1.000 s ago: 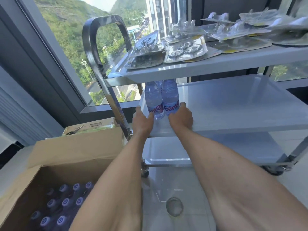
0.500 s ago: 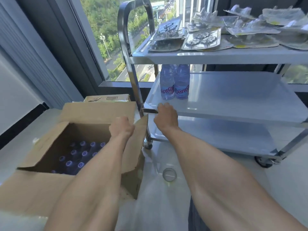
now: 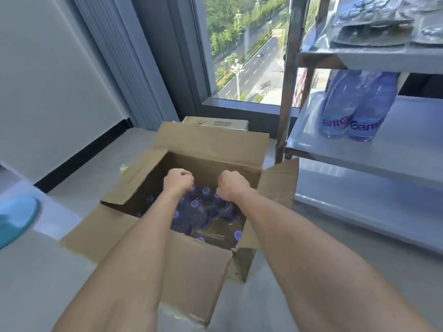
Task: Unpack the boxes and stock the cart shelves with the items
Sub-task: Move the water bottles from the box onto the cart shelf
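Both hands [image 3: 178, 182] now in box [image 3: 191, 259], fingers hidden, grip unclear

Two water bottles [image 3: 354, 109] stand side by side on the middle shelf [image 3: 407, 149] of the cart. Each carries a band label with purple letters on a pale ground. On the left bottle's label [image 3: 334, 122] the letters read roughly "Gant", with the start and end curving out of sight. On the right bottle's label [image 3: 365, 125] the same word shows as "Gant", cut off at the bottle's edge. The small box [image 3: 215, 122] behind the open carton bears a printed panel, too small and blurred to read. The purple caps [image 3: 205, 191] in the carton carry a mark that cannot be made out.
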### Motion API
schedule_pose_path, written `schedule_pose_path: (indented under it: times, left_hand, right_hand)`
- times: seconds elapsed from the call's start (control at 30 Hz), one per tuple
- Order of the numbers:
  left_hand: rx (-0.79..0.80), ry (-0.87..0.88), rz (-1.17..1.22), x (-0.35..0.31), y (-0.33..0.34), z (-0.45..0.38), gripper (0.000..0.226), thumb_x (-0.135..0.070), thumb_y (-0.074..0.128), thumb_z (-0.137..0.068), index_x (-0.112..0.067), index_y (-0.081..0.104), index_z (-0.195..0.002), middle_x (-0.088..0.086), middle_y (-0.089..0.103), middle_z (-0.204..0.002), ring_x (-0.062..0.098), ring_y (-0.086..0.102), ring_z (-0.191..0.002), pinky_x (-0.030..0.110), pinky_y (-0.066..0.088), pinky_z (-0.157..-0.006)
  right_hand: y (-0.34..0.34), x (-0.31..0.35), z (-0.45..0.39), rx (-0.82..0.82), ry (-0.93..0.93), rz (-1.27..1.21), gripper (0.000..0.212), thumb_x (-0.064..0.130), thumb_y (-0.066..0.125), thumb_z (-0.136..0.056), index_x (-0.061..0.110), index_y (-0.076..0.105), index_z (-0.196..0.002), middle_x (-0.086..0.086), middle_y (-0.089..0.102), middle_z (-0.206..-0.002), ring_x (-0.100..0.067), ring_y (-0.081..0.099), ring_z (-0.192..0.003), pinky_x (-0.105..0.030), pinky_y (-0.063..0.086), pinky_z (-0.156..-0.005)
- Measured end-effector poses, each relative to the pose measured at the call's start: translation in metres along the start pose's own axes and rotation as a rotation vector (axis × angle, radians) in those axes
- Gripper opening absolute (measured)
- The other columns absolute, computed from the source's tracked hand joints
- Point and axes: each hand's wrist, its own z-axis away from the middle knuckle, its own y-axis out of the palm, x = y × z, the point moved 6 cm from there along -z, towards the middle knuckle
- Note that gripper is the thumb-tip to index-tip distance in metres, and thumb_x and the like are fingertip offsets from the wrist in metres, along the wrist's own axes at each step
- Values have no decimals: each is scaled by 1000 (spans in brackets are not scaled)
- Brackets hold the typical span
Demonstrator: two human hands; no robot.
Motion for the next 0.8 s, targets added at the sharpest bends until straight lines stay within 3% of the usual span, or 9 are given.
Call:
schedule_pose_path:
  times: [0.07, 0.23, 0.3, 0.4, 0.47, 0.57, 0.67, 0.8]
  left_hand:
    - [-91, 18, 207, -17, -2, -19, 23, -8, 51, -85, -14, 67, -70, 6, 69, -67, 20, 64, -56, 22, 47, -52]
    - [-112, 103, 358, -17, 28, -40, 22, -7, 49, -86, -19, 64, -74, 2, 69, -69, 19, 67, -60, 26, 55, -66]
    - [-87, 75, 338, 7, 43, -47, 20, -8, 50, -87, -18, 66, -81, 5, 72, -77, 23, 71, -70, 28, 57, -70]
    - [-104, 15, 300, 54, 57, -60, 17, -14, 52, -86, -16, 69, -90, 10, 73, -94, 33, 69, -94, 42, 56, -89]
    - [-104, -10, 281, 83, 64, -66, 18, -24, 51, -91, -17, 67, -87, 11, 73, -94, 35, 68, -96, 45, 53, -92]
    - [-89, -109, 204, 110, 74, -72, 39, -38, 37, -98, -11, 65, -106, 15, 70, -108, 38, 65, -103, 46, 49, -97]
    - [-105, -126, 117, 114, 79, -79, 40, -30, 31, -99, -9, 60, -117, 17, 64, -120, 40, 63, -107, 46, 49, -98]
    - [-120, -164, 75, 119, 77, -79, 31, -17, 40, -94, -12, 60, -118, 14, 60, -124, 36, 61, -110, 45, 51, -97]
  right_hand:
    - [27, -5, -16, -9, 48, -40, 24, 21, 58, -87, 12, 63, -108, -14, 64, -111, -36, 62, -99, -32, 47, -74]
    - [78, -18, -57, -30, 137, -48, 35, 24, 58, -91, 13, 54, -124, -15, 52, -126, -38, 52, -116, -41, 47, -90]
    - [92, -24, -73, -10, 108, 22, 42, 20, 59, -90, 14, 51, -130, -16, 52, -129, -38, 51, -120, -41, 47, -94]
    - [114, -35, -93, 46, 109, 78, 38, 17, 60, -89, 11, 55, -126, -16, 57, -127, -37, 56, -117, -39, 48, -90]
    - [132, -42, -102, 116, 152, 83, 33, 16, 59, -89, 8, 60, -121, -17, 62, -123, -36, 61, -113, -35, 48, -84]
    - [150, -48, -114, 111, 189, 53, 41, 19, 62, -90, 8, 52, -128, -17, 61, -124, -36, 60, -114, -36, 47, -82]
    - [157, -50, -123, 47, 174, 43, 42, 20, 61, -91, 14, 46, -129, -18, 60, -121, -38, 60, -111, -37, 44, -77]
    - [162, -52, -126, -11, 137, 6, 27, 14, 54, -90, 12, 53, -116, -21, 63, -113, -41, 61, -104, -36, 41, -73]
